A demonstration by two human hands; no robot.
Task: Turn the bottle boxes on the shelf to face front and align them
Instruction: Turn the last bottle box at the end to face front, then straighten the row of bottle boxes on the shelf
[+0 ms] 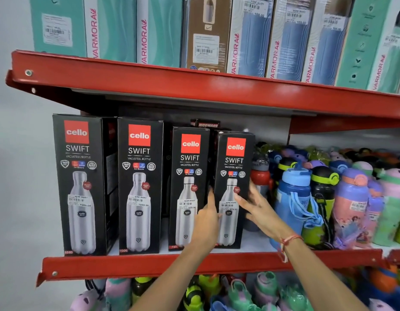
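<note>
All 4 boxes face front on the shelf [149,264]. The left hand [205,223] and right hand [257,205], fingers spread, flank the last box [233,176] at 3 o'clock, squaring it; little remains.

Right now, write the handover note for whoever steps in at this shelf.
Left hand: open, fingers at the gap between the third Cello Swift box and the fourth Cello Swift box.
Right hand: open, against the fourth box's right side.
Done: all four boxes, including the first box and second box, face front.
Left: the two smaller boxes sit further back; pull them level with the red shelf edge.
</note>
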